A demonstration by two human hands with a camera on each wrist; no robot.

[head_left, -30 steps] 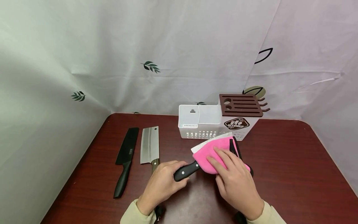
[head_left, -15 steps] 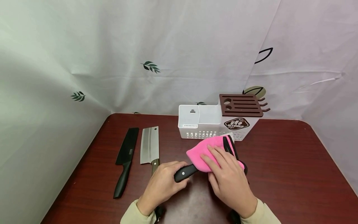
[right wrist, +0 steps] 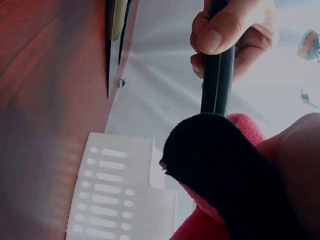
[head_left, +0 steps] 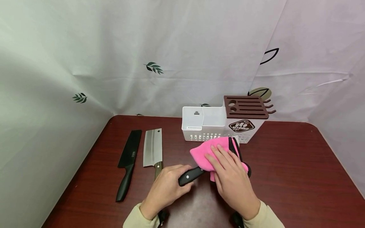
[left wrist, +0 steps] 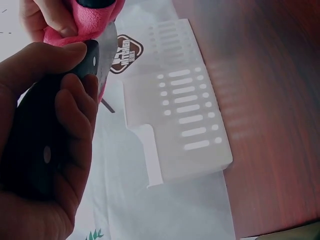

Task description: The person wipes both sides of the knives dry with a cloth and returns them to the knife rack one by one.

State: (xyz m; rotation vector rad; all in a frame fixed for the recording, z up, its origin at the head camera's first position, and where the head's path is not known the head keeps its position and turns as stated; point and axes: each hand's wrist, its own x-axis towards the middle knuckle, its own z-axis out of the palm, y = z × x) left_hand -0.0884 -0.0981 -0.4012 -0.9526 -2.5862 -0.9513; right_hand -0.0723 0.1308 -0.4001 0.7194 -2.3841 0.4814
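Observation:
My left hand (head_left: 167,185) grips the black riveted handle of a kitchen knife (head_left: 190,176), the fingers wrapped round it in the left wrist view. A pink cloth (head_left: 203,155) with black edging is folded over the blade and hides most of it. Below the cloth, a strip of bare metal blade (left wrist: 106,47) shows in the left wrist view. My right hand (head_left: 232,180) holds the cloth against the blade, fingers spread on top and thumb on the near side. In the right wrist view the cloth's black edging (right wrist: 215,155) blocks much of the blade.
A white knife rack (head_left: 205,134) with a slotted brown top (head_left: 246,107) stands behind the hands. To the left lie a black knife (head_left: 129,161) and a cleaver with a steel blade (head_left: 153,147). Patterned white fabric (head_left: 182,57) hangs behind the dark red table (head_left: 299,177).
My right hand has slid the cloth left along the blade toward the handle, covering the near part of the blade. A cloth flap now shows underneath. My left hand stays almost still on the handle.

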